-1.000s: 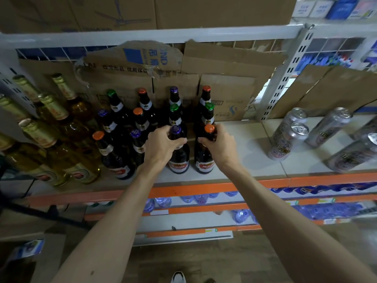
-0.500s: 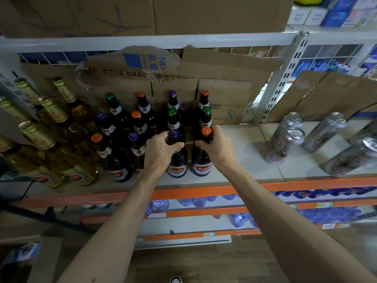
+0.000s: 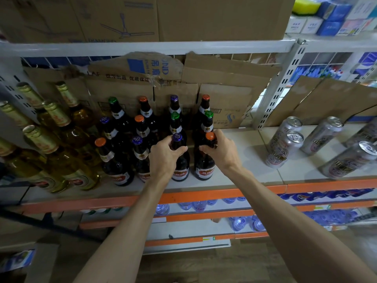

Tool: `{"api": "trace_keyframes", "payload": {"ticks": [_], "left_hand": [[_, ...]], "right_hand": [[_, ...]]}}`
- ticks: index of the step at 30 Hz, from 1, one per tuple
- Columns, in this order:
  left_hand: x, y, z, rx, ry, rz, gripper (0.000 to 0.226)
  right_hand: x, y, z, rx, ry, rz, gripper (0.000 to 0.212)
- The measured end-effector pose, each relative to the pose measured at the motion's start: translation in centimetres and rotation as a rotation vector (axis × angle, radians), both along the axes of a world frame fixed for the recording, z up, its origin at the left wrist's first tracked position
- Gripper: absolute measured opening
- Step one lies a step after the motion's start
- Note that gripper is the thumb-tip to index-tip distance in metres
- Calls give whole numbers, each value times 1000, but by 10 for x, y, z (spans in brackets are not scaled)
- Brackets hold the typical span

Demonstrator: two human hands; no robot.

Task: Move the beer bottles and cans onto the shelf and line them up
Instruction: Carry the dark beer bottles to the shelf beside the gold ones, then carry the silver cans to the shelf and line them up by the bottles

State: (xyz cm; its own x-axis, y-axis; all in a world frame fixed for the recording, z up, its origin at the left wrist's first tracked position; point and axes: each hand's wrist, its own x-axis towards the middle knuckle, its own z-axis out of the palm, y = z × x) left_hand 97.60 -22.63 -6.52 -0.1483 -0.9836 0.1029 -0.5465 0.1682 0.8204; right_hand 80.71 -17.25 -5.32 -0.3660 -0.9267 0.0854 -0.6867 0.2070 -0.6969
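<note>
Spanning the whole view, a white shelf [image 3: 244, 154] with an orange front edge carries all the drinks. Big brown cartons [image 3: 204, 17] sit on the level above it. Flattened cardboard sheets [image 3: 224, 78] line the back of the shelf. At the far left stand tall gold-topped bottles [image 3: 61, 139], packed close together. Just beside them, toward the middle, the dark beer bottles [image 3: 122, 144] form a block four columns wide and three rows deep, with caps in green, orange, purple, red and blue. Well apart to the right, several silver cans [image 3: 285, 148] stand upright on the same shelf in a loose group. Plastic water bottles [image 3: 244, 223] fill the lower levels.

Both bare arms reach in from below to the front right corner of the dark block. The left hand [image 3: 163, 156] wraps its fingers round the neck of the purple-capped bottle [image 3: 181, 166], with the cap showing just above the thumb. The right hand [image 3: 222, 152] grips the neck of the orange-capped bottle [image 3: 204, 166] the same way, fingers curled round the glass just under the cap. The two bottles stand upright on the shelf, side by side and nearly touching, each at the front of its column, near the orange edge. Their red and white labels face outward below the hands.
</note>
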Motion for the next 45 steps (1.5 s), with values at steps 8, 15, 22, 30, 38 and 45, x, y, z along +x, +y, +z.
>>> {"api": "trace_keyframes", "payload": {"ticks": [8,15,22,30,38,45], "left_hand": [[3,-2,1,-4,-6,-16,35],[3,1,5,2,7,-34,30],[3,2,11,21,-16,-51,33],[-29,11,45,-90,32,-112,57],[-192,87,104,-343,-5,-479,14],[-322,161,81,-232,-236,-778,15]], "right_hand": [[-2,3,2,42,48,18,30],[0,1,0,27,17,-34,31],[1,4,3,59,-95,-57,37],[-22,43,36,90,-216,-87,75],[-135,163,68,-78,-33,-488,41],[-246,291,71,-98,-5,-774,31]]}}
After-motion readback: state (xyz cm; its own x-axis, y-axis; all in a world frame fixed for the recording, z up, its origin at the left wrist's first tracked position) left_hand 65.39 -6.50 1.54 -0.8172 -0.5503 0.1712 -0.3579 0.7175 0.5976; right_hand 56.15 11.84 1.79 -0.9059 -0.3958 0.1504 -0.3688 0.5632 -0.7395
